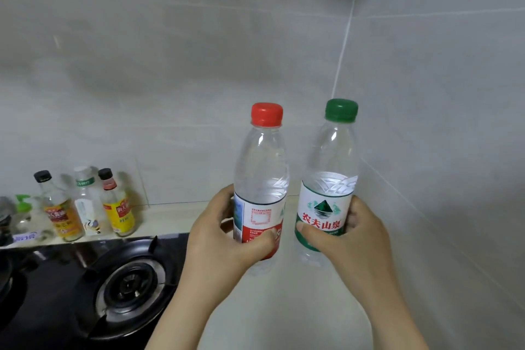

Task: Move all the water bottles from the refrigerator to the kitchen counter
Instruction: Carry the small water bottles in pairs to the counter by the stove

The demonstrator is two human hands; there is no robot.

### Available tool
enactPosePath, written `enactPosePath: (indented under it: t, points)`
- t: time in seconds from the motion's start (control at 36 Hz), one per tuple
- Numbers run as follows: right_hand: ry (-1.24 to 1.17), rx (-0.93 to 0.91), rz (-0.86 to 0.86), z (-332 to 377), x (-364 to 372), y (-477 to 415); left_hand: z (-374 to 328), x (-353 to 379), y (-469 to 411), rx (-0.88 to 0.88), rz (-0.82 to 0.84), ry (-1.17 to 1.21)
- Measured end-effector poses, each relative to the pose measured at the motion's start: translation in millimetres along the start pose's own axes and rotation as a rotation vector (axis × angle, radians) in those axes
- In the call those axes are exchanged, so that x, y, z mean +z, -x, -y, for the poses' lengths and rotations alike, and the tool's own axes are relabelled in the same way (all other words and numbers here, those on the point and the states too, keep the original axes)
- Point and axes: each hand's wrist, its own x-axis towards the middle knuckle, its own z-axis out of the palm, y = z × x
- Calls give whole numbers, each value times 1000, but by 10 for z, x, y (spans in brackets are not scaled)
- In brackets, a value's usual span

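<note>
Clear bottles point(260, 173) inside left hand point(227, 244), right hand point(352, 244) fingers point(360, 212)

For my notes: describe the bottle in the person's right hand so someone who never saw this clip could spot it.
Right of the black gas hob, over the pale counter by the tiled wall corner, two water bottles are held side by side. The right hand grips the bottle nearer the corner. Unlike its red-capped neighbour, it has a green cap and a green-and-white label.
</note>
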Motion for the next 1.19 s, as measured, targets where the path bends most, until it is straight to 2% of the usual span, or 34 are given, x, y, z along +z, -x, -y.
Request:
enactPosePath:
  t: [0.33,0.64,1.19]
  points:
    - [81,78,-14,-281,258,-412,431,43,-506,-55,70,-49]
    - [55,108,20,-638,317,-1054,714,360,-943,-117,55,-60]
    - [106,267,118,-1965,621,-1958,1617,839,-1425,-337,10,-175]
